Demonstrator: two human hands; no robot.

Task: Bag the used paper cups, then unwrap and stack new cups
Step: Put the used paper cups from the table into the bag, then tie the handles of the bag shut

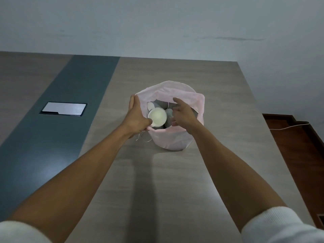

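Bare table [175,181] around pink bag [172,140]; left hand [138,116] fingers gripping rim, right hand [182,114] fingers spread, empty.

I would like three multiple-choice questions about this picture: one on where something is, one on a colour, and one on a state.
1. Where does the pink bag stand?
A. on the wooden table
B. on the floor
C. on a chair

2. What colour is the inside of the paper cup nearest the left hand?
A. blue
B. cream white
C. black

3. What is the state of the bag's mouth?
A. tied shut
B. folded flat
C. held open

Answers:
1. A, since the bag's base rests on the table.
2. B, since the cup's opening faces the camera and looks cream white.
3. C, since the left hand grips the rim, the right hand is at the opening, and cups show inside.
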